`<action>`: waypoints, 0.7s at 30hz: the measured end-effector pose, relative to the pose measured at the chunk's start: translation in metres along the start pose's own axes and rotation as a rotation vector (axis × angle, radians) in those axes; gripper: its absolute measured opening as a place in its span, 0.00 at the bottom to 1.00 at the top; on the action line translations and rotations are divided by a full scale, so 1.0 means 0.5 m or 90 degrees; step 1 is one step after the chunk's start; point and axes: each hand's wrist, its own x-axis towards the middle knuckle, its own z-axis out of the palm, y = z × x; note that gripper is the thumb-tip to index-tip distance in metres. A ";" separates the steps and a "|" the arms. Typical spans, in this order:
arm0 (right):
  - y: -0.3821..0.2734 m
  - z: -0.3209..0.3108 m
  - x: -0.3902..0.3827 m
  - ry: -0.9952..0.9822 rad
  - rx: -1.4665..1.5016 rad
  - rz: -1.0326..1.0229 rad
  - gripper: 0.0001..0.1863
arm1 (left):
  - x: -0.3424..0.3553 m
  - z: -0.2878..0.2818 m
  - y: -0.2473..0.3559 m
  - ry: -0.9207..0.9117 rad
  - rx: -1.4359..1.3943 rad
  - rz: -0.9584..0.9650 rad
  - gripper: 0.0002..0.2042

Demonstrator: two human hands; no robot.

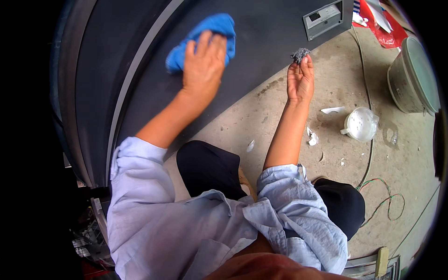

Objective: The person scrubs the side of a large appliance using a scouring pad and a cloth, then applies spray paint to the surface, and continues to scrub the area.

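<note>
My left hand (204, 65) presses a crumpled blue cloth (217, 25) against a large dark grey panel (254, 44). Its fingers are bent over the cloth and slightly blurred; their tips are partly lost in the folds. Off the panel's lower right edge, my right hand (301, 79) is raised with the palm up. A tangled grey scouring pad (300, 55), like steel wool, is pinched between its thumb and fingertips. Set into the panel beyond that hand is a rectangular recess (323, 19) with a pale label inside.
On the concrete floor (345, 154) to the right stand a clear plastic cup (360, 124) and a lidded bucket (410, 74). White scraps (312, 136) lie about. A cable (365, 70) runs past the cup toward a loop of red and green wire (389, 196). Red plastic sheeting (389, 37) lies far right.
</note>
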 end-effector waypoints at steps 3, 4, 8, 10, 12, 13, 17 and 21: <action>0.008 0.016 -0.006 -0.011 0.012 0.003 0.13 | -0.094 0.069 0.039 -0.117 -0.195 0.008 0.28; 0.000 0.022 -0.005 -0.013 0.003 -0.001 0.12 | -0.107 0.083 0.050 -0.086 -0.231 -0.013 0.31; -0.040 -0.004 0.027 -0.045 -0.015 -0.050 0.12 | -0.036 0.036 0.017 0.025 -0.223 -0.033 0.34; -0.042 -0.010 0.030 -0.007 -0.010 -0.075 0.12 | 0.022 0.000 -0.008 0.127 -0.193 -0.070 0.34; -0.034 -0.008 0.033 0.002 0.003 -0.076 0.13 | 0.031 -0.014 -0.010 0.146 -0.166 -0.093 0.32; -0.028 -0.007 0.034 0.008 0.005 -0.056 0.13 | 0.014 -0.007 -0.001 0.099 -0.171 -0.103 0.33; -0.008 0.022 0.029 0.003 0.029 -0.007 0.13 | -0.074 0.020 0.016 -0.024 -0.192 -0.122 0.34; -0.040 0.026 0.036 -0.003 -0.016 -0.024 0.14 | -0.052 0.022 -0.011 0.061 -0.183 -0.135 0.34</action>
